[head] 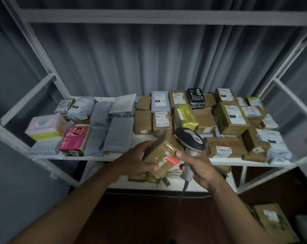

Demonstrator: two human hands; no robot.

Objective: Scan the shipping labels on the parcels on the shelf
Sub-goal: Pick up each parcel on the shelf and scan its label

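While left hand (140,160) is gripping a box (164,152) and right (195,163) the scanner (191,143), most shelf (149,158) parcels (232,118) look pending.

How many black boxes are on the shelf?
1. The black box stands at the back of the shelf, right of centre, among brown parcels. Others may be hidden under the piles.
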